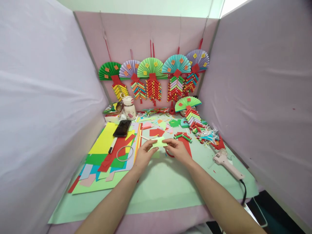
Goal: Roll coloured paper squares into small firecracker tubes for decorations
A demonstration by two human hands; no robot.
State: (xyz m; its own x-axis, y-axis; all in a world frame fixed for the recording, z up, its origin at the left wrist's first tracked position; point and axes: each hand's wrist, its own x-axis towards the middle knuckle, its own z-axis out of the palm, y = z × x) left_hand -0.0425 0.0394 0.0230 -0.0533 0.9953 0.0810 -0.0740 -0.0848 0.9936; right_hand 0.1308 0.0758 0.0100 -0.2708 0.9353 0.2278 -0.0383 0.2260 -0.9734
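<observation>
Over the middle of the table, both hands pinch a small light green piece of paper (159,142). My left hand (143,154) grips its left end with thumb and fingers closed. My right hand (177,149) holds its right end the same way. Under the hands lies a pale green sheet (156,191) that covers the table. A red paper piece (186,146) lies just behind my right hand.
A pink glue gun (223,161) with a black cord lies at the right. Stacked coloured sheets (104,152), a tape ring (124,153) and a black phone (122,128) sit at the left. Paper scraps, small rolls and a cup (129,109) crowd the back. Paper fan ornaments (152,76) hang on the rear wall.
</observation>
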